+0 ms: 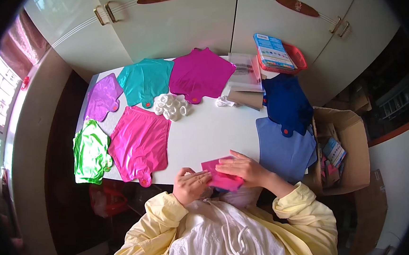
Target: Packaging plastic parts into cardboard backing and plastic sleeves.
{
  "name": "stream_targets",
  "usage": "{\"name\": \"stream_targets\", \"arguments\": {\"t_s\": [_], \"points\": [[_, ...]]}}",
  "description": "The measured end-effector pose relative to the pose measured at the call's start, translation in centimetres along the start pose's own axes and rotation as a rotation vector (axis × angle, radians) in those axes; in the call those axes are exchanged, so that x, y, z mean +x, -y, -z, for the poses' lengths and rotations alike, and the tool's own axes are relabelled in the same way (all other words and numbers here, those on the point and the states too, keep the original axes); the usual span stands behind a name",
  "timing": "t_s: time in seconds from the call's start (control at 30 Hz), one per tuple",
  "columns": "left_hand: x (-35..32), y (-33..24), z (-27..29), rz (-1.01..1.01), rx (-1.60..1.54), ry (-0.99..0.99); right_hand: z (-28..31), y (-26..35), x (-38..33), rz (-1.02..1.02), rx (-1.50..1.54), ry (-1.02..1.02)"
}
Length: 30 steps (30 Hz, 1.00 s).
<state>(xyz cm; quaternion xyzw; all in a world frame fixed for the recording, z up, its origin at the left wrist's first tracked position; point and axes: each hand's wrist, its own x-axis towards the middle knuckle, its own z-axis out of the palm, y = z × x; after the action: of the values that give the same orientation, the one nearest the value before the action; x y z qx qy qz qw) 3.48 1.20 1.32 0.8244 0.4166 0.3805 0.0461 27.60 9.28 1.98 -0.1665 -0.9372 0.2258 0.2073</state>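
Near the table's front edge, a small folded pink packet (pixel 210 165) of what looks like foil is between my hands; a dark blue edge shows underneath. My left hand (pixel 192 186) grips its left side, fingers pressed together. From the right, my right hand (pixel 246 169) lies over it with the thumb side up, partly hiding it. Flat uninflated foil balloons lie around: pink (pixel 141 139), green (pixel 91 152), purple (pixel 103 97), teal (pixel 146 79), magenta (pixel 201 75), dark blue (pixel 288 102) and light blue (pixel 279 146).
White ribbon coils (pixel 171 106) sit mid-table, with clear bags (pixel 245 72) and grey-brown card (pixel 245 99) to their right. Blue printed packs (pixel 275 51) rest on a red basket (pixel 296 54). A cardboard box (pixel 358 150) stands at the right; cabinets (pixel 173 20) back the table.
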Motion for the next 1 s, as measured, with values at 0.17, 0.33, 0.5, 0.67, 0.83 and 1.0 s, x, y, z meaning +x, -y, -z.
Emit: {"name": "stream_targets", "arguments": {"t_s": [0.17,0.33,0.5,0.67,0.83,1.0], "points": [[1.1,0.2,0.6,0.395,-0.357,-0.084,0.4,2.4,0.5,-0.556,0.311,-0.251],[0.9,0.5,0.6,0.647,-0.573,0.03,1.7,3.4,1.5,-0.662,0.522,-0.242],[0.0,1.2,-0.5,0.759,-0.908,-0.042,1.2,2.3,0.1,-0.697,1.335,-0.322],[-0.5,1.6,-0.9,0.755,-0.928,-0.025,0.3,2.1,0.1,-0.644,1.267,-0.402],[0.0,1.0,-0.9,0.771,-0.921,-0.084,-0.7,2.7,0.9,-0.714,0.866,-0.583],[0.2,0.9,-0.8,0.753,-0.858,-0.059,-1.9,3.4,1.4,-0.716,0.66,-0.776]]}}
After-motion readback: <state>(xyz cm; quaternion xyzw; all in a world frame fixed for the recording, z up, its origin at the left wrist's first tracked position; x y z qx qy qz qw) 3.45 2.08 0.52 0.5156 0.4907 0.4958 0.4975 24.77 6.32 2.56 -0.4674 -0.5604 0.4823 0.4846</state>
